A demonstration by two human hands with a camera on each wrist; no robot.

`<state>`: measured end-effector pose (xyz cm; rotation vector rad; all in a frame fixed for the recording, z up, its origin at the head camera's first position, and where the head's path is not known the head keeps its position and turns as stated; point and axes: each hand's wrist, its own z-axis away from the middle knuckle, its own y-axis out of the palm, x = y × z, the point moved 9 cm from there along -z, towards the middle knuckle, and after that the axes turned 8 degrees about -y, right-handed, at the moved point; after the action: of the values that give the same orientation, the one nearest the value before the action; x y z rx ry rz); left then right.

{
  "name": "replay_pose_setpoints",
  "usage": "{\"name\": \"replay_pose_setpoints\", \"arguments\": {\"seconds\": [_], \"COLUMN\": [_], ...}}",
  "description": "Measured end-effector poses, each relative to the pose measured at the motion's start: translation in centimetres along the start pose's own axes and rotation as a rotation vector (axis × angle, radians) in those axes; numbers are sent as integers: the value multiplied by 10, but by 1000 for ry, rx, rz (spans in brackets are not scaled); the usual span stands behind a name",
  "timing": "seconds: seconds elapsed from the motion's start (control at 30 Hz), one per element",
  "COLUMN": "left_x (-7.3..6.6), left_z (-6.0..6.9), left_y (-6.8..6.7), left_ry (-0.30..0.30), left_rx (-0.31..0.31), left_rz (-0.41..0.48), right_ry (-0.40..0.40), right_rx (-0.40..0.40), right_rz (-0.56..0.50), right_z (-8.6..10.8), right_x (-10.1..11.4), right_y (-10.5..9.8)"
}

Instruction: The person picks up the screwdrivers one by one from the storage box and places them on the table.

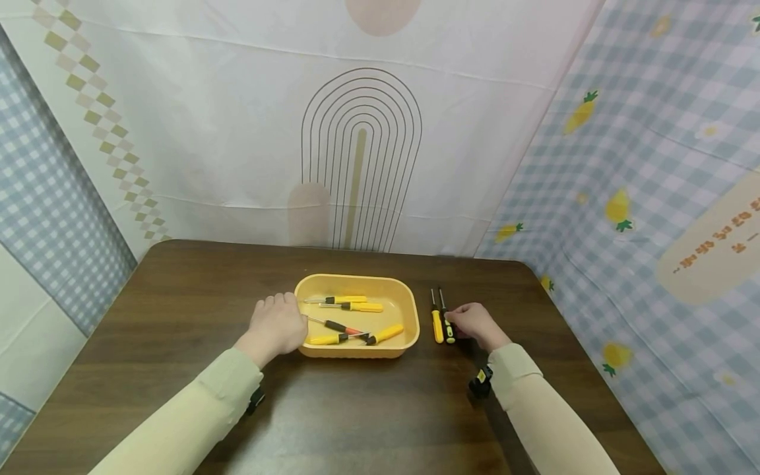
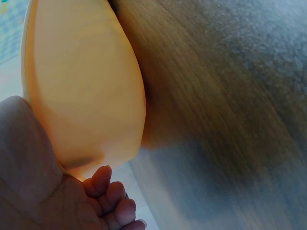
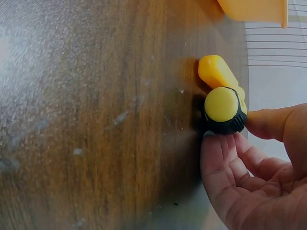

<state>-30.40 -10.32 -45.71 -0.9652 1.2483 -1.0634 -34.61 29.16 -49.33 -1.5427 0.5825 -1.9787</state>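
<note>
A yellow basket (image 1: 356,352) holds several screwdrivers, among them a yellow-handled one (image 1: 388,332) and a red-and-black one (image 1: 335,326). My left hand (image 1: 278,324) grips its left end; in the left wrist view the thumb and curled fingers (image 2: 115,196) lie at the basket wall (image 2: 91,76). To the basket's right, a yellow screwdriver (image 1: 437,326) and a black-and-yellow one (image 1: 448,330) lie side by side, tips away from me. My right hand (image 1: 475,324) pinches the black-and-yellow handle (image 3: 221,105) between thumb and fingers, beside the yellow handle (image 3: 216,71).
The dark wooden table (image 1: 356,422) extends around the basket. A printed white cloth (image 1: 237,132) hangs behind its far edge, and a blue checked cloth (image 1: 641,198) hangs on the right. Each wrist carries a small black camera.
</note>
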Motion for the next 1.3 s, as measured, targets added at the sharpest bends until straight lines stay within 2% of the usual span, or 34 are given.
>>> {"name": "replay_pose_setpoints", "arguments": {"seconds": [0.47,0.6,0.87,1.07,1.3], "left_x": [0,0,1,1,0], "left_z": [1,0,0,0,1], "left_y": [0,0,0,0,-1], "left_ry": [-5,-6,-12,-10,-8], "left_rx": [10,3,8,9,11], "left_rz": [6,6,9,11,8], "right_ry": [-4,-32,-117,-186,-279], "right_rx": [-12,-47,-122,-151,-133], "right_rz": [-27,-22,24,22,26], "right_z": [2,5,10,11,19], "right_x": [0,4,30,58,91], "right_y": [-1,-8,-22,-19,-9]}}
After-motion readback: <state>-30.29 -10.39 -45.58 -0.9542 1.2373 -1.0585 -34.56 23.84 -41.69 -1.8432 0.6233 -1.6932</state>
